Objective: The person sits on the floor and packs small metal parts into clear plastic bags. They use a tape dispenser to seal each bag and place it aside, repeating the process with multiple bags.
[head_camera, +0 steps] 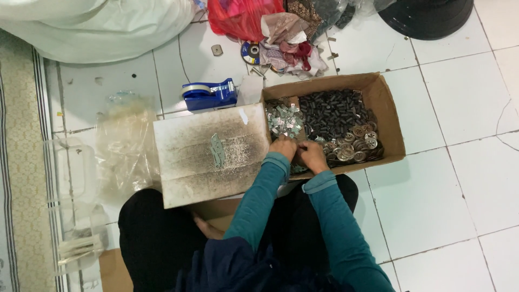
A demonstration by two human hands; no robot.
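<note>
I sit on a white tiled floor with an open cardboard box [390, 116] before me. It holds small silver metal clips [284, 120] at the left, black cylindrical pieces [330, 112] in the middle and round silver metal discs [357, 145] at the front right. My left hand [284, 147] and my right hand [312, 153] are close together over the box's front edge, fingers curled around something small that I cannot make out. Both arms wear teal sleeves.
A dirty flat cardboard sheet [208, 154] lies to the left of the box. A blue tape dispenser [210, 93] stands behind it. Clear plastic bags [124, 143] lie at the left, a red bag and rags [281, 32] at the back, a black round base [427, 16] top right.
</note>
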